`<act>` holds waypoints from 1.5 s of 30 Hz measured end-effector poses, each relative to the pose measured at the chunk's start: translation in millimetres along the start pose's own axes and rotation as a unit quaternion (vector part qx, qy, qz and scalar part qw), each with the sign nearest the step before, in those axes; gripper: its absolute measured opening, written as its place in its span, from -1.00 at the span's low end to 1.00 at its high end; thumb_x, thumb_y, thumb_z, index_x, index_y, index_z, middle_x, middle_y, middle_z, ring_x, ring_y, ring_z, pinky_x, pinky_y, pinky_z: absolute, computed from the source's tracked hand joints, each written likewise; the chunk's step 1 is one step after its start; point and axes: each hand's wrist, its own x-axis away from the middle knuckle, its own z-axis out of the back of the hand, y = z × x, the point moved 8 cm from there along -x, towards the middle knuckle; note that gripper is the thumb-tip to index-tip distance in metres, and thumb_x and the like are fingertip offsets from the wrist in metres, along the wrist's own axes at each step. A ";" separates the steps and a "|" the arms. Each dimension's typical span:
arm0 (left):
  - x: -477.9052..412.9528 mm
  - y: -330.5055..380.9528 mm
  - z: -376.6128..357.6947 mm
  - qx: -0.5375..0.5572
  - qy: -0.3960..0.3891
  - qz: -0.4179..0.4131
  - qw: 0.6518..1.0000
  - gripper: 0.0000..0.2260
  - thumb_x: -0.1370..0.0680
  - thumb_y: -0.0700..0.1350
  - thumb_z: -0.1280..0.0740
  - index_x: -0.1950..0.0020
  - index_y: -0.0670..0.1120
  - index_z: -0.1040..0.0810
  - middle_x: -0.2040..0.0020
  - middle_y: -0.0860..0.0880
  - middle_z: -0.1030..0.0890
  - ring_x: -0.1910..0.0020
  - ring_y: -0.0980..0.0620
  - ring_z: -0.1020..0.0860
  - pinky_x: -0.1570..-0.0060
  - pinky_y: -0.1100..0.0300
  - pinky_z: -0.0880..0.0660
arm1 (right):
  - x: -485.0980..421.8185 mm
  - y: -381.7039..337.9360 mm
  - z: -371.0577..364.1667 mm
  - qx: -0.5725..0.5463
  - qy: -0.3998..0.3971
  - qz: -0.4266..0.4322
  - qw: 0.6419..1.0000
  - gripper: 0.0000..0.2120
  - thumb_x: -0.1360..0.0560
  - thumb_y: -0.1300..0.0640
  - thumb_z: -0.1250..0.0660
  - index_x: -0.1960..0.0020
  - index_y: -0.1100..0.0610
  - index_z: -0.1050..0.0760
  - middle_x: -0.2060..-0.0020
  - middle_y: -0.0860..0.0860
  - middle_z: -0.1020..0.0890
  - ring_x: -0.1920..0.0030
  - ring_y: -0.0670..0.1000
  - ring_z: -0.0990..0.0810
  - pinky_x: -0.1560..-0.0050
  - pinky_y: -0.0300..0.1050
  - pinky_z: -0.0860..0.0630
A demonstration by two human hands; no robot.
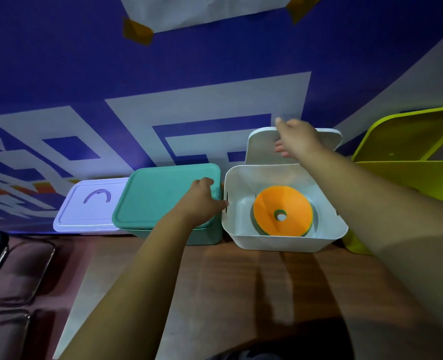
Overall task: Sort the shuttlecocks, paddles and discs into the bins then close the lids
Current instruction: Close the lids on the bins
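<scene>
Orange round flat discs (272, 203) with a centre hole lay stacked, green and yellow edges showing beneath, on the floor of an open white plastic bin (280, 242) on the brown wood-grain worktop (241, 281). Behind the bin, a white plastic lid (262, 149) stood upright against the wall. The right hand (297, 139) pinched its top edge, thumb behind and fingers on the front face. The left hand (202, 198) rested on the right edge of a teal plastic lid (160, 193) closed on the teal bin just left of the white bin; whether it gripped the lid could not be told. Farther left sat a closed pale lilac bin (85, 206). To the right stood a lime-green bin (397, 178), its lime-green lid (410, 133) tilted up. The wall was a blue banner (163, 74) with blocky white shapes, and a white paper sheet (202, 11) was taped near its top. Dark cushioned chairs (15, 268) with metal frames showed at the left.
</scene>
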 end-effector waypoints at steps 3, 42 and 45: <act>0.2 11.9 1.3 0.070 0.013 0.003 0.997 -0.39 -0.63 0.08 -0.42 -0.62 0.01 -0.28 -0.60 -0.06 -0.37 -0.50 -0.16 -0.44 -0.41 -0.10 -0.44 | 15.8 -4.4 20.3 -0.090 0.036 -0.009 0.995 -0.69 -0.66 -0.26 -0.21 -0.15 -0.03 -0.49 0.11 0.03 -0.72 0.17 -0.01 -0.79 0.03 0.03 -0.74; 32.1 37.7 -121.7 -0.208 0.025 -0.219 0.953 -0.49 -0.60 0.03 -0.38 -0.53 0.07 -0.36 -0.49 -0.10 -0.40 -0.43 -0.16 -0.39 -0.40 -0.05 -0.44 | 100.2 179.0 63.6 0.308 0.045 -0.071 0.948 -0.54 -0.58 0.06 -0.34 -0.41 0.21 -0.38 -0.34 0.19 -0.45 -0.31 0.27 -0.48 -0.20 0.09 -0.52; 31.7 36.6 -126.4 -0.231 0.013 -0.205 0.951 -0.46 -0.60 -0.04 -0.34 -0.58 0.09 -0.31 -0.52 -0.15 -0.37 -0.45 -0.19 -0.37 -0.43 -0.11 -0.41 | 105.0 182.3 53.8 0.343 0.028 -0.083 0.935 -0.43 -0.61 -0.02 -0.34 -0.50 0.24 -0.29 -0.42 0.19 -0.41 -0.41 0.24 -0.40 -0.30 0.11 -0.49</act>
